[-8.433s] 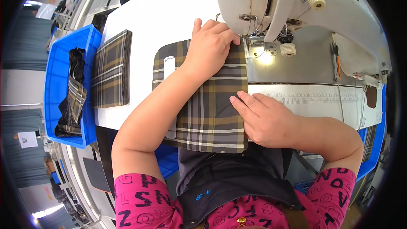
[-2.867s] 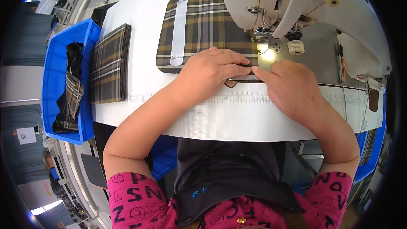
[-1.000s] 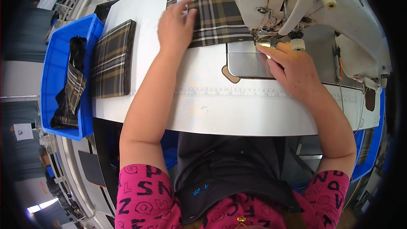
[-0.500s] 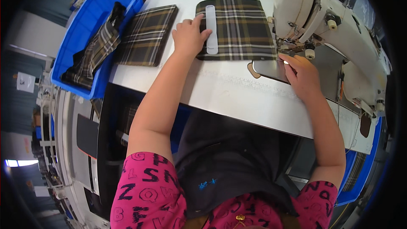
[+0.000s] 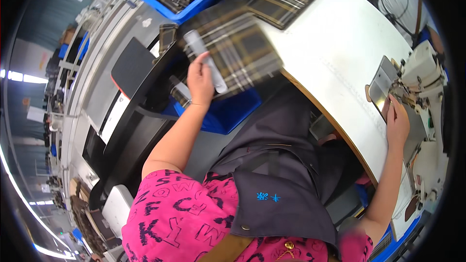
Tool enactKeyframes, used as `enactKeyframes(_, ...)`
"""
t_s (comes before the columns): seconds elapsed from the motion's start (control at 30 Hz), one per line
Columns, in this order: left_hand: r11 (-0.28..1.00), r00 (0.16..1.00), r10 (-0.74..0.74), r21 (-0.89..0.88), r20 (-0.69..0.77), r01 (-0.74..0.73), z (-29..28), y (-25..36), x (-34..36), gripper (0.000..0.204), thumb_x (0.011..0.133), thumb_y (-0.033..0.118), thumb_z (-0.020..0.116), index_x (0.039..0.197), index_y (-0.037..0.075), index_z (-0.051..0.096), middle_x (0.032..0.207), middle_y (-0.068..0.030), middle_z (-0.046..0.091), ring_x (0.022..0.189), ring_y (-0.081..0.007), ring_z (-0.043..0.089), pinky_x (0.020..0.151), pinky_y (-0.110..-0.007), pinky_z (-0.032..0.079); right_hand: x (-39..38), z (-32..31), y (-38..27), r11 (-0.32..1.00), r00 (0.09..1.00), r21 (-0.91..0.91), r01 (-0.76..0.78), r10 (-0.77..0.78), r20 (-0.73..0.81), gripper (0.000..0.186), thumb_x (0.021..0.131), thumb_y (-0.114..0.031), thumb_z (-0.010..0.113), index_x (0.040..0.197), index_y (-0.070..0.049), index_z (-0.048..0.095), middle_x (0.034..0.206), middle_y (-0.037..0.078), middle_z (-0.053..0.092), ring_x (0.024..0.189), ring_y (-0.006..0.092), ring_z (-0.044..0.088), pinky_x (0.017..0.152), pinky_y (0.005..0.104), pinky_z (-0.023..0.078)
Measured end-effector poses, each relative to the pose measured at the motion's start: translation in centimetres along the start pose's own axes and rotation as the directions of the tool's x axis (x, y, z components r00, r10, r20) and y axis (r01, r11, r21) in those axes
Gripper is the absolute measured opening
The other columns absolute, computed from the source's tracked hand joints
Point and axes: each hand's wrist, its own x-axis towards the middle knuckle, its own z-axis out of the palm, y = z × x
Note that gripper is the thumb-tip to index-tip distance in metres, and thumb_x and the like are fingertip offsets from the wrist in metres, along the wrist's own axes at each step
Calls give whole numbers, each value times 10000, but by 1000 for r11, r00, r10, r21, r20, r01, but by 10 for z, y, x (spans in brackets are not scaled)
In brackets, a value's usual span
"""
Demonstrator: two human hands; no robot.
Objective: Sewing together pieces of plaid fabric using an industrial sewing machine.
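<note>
My left hand (image 5: 200, 83) grips a brown-and-black plaid fabric panel (image 5: 250, 51) by its edge, with the thumb on the light grey strip (image 5: 216, 75) that runs along it. The panel is off the table, smeared by motion, hanging past the table's left edge over a lower blue bin (image 5: 223, 119). At the far right, my right hand (image 5: 399, 123) is at the sewing machine (image 5: 420, 70), close to the needle area and the metal plate (image 5: 381, 85). Its fingers are pressed together; whatever they pinch is too small to make out.
Another plaid panel (image 5: 286, 0) lies on the white table (image 5: 330, 43) at the far left. Beside it a blue bin (image 5: 182, 17) holds more plaid pieces. A dark board (image 5: 133, 68) stands left of the table. Another person (image 5: 400, 2) sits beyond the machine.
My left hand has lifted the panel with the strip off the table and swung it left and down past the edge. My right hand stays by the machine. The view has turned left.
</note>
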Motion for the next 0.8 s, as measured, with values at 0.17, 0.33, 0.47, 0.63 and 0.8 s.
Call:
enactKeyframes(0.17, 829, 885, -465, 343, -13, 441, -59, -100, -24, 382, 979, 153, 535, 1325, 107, 689, 1256, -215, 701, 1164, -350, 676, 997, -410, 518, -4, -4, 7, 998, 999, -48, 45, -46, -22, 330, 1071, -190, 505, 1346, -157, 684, 1190, 92, 716, 1058, 279, 684, 920, 350, 518)
enactKeyframes(0.33, 608, 713, -687, 427, -138, 669, -98, -194, -54, 439, 941, 191, 588, 1371, 152, 666, 1257, -212, 708, 1138, -355, 686, 991, -411, 528, 5, 8, 4, 995, 995, -44, 95, -96, -34, 329, 1074, -183, 500, 1344, -148, 685, 1223, 104, 719, 1098, 288, 686, 940, 353, 518)
enactKeyframes(0.47, 473, 658, -735, 570, -165, 672, -62, -137, -40, 538, 938, 301, 660, 1462, 206, 580, 1470, -207, 568, 1359, -402, 539, 1122, -475, 443, -4, -2, 8, 997, 997, -45, 62, -64, -40, 321, 1073, -185, 505, 1329, -142, 694, 1222, 109, 722, 1099, 294, 688, 940, 355, 521)
enactKeyframes(0.63, 815, 993, 9, 576, -114, 59, -45, -101, -3, 578, 925, 256, 746, 1461, 148, 558, 1432, -188, 571, 1314, -398, 534, 1152, -473, 391, -3, -7, -14, 999, 997, -33, 28, -30, -69, 310, 1063, -188, 523, 1312, -145, 703, 1113, 102, 720, 1014, 290, 690, 883, 364, 528)
enactKeyframes(0.8, 924, 917, 333, 118, 220, -364, 56, 39, 78, 336, 938, 235, 740, 1247, 111, 695, 1256, -134, 677, 1214, -343, 600, 1041, -433, 472, -7, -12, -20, 1000, 996, -16, -17, 16, -83, 304, 1025, -174, 559, 1284, -171, 718, 961, 91, 670, 907, 280, 666, 826, 379, 525)
